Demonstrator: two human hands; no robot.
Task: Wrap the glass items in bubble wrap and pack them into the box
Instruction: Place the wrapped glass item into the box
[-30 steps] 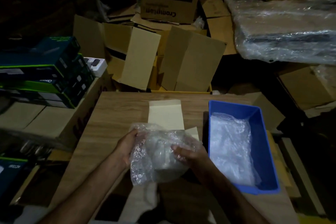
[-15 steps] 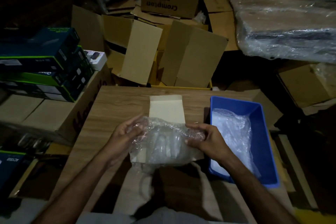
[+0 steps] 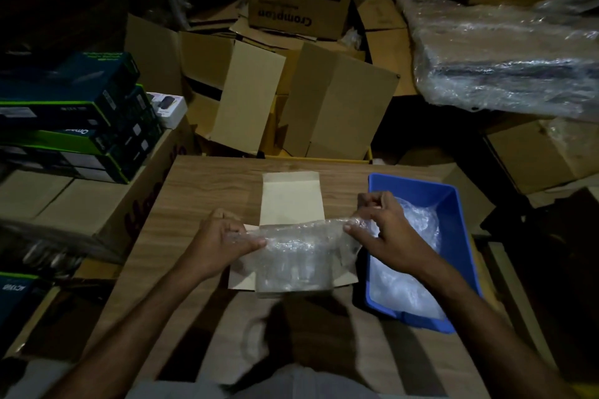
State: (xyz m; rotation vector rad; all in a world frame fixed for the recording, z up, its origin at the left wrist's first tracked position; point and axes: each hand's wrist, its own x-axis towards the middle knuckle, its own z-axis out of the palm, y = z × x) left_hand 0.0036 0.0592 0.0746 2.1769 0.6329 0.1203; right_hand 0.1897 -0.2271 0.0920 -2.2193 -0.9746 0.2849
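The bubble wrap point(image 3: 301, 246) sits in the lower middle of the frame, stretched sideways over a small open cardboard box point(image 3: 291, 201) whose lid flap stands toward the upper part of the frame. Something clear shows through the wrap (its outline is too blurred to tell what it is). The left hand point(image 3: 223, 238) pinches the wrap's left end, thumb and fingers clenched on the film. The right hand point(image 3: 385, 230) does the same at the right end, its grip grasping the wrap between thumb and curled fingers. Both forearms reach in from the bottom corners of the frame.

The box rests on a wood-grain counter point(image 3: 207, 185). Just beside it, to the right, stands a blue plastic tray point(image 3: 460, 236) with more crumpled clear wrap lying inside. At the left of the frame is a stack of dark green-edged cartons point(image 3: 74, 116); above centre, open brown cartons point(image 3: 291, 100); at upper right, a bundle sealed in plastic film point(image 3: 505, 52).
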